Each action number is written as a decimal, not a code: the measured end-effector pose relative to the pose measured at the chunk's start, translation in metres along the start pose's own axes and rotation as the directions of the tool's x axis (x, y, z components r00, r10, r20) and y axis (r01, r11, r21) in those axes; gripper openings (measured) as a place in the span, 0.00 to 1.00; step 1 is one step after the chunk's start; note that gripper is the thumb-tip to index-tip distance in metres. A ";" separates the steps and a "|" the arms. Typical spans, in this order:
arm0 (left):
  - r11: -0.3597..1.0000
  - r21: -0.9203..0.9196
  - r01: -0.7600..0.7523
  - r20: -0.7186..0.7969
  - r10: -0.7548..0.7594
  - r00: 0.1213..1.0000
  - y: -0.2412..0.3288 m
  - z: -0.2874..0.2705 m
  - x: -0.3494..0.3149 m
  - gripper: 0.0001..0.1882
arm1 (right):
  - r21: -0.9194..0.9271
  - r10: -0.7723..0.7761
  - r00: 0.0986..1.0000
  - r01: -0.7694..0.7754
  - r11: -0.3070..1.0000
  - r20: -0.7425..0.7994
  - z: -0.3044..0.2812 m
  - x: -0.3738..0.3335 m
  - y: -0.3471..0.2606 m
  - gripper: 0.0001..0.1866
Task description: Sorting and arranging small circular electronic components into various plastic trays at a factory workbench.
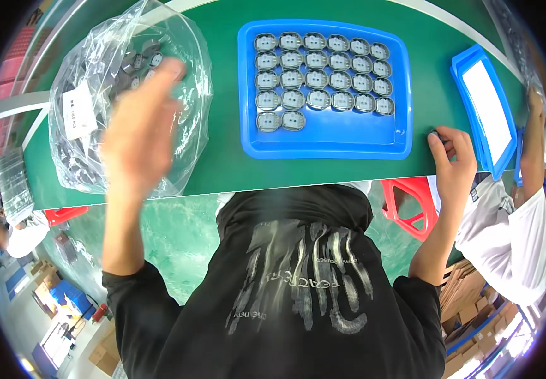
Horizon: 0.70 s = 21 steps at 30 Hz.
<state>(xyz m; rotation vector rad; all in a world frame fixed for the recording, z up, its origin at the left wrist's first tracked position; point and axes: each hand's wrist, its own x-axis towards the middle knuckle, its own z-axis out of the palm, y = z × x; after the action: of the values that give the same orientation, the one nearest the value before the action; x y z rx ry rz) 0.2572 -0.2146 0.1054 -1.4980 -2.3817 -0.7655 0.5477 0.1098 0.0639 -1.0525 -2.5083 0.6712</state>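
My left hand (140, 126), smeared by motion, is over the open mouth of a clear plastic bag (187, 126). Inside the bag are many loose grey plastic parts (123, 81); whether the hand holds one is hidden by the blur. To the right of the blue tray (245, 136), my right hand (455, 151) is closed in a pinch near the table's front edge. A small dark piece (436, 134) shows at its fingertips, mostly covered. Rows of grey oval housings (316, 60) lie in the tray, with two in the nearest row, at its left end.
The green table (222, 161) carries a white label on the bag (79, 110) and, at the right, another blue tray (457, 63) with a white sheet (489, 104). Red stools (412, 205) stand below the edge. A person in white (506, 240) is at the right.
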 end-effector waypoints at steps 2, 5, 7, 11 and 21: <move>0.994 -0.060 -0.096 0.089 0.101 0.991 0.009 0.023 -0.010 0.21 | 0.035 -0.084 0.996 0.084 0.996 0.008 0.001 0.000 -0.004 0.08; 0.994 -0.017 -0.109 0.102 0.110 0.989 0.002 0.049 -0.030 0.22 | 0.113 -0.153 0.988 0.153 0.982 -0.005 0.004 -0.005 0.007 0.09; 0.990 0.129 -0.059 0.187 0.034 0.982 0.008 0.041 -0.039 0.24 | 0.143 -0.151 0.988 0.153 0.978 -0.024 0.003 -0.011 0.015 0.09; 0.974 0.213 0.080 0.284 -0.140 0.949 0.015 0.029 -0.050 0.22 | 0.030 -0.243 0.970 0.243 0.970 0.000 0.003 -0.016 0.013 0.10; 0.993 0.039 0.114 0.079 -0.116 0.990 -0.006 0.029 -0.048 0.20 | -0.029 -0.279 0.960 0.278 0.960 -0.033 0.010 -0.016 0.006 0.10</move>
<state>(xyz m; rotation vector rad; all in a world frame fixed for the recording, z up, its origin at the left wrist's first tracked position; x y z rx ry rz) 0.2758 -0.2381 0.0572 -1.4144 -2.5463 -0.6973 0.5573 0.0984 0.0501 -0.6909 -2.5692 0.5347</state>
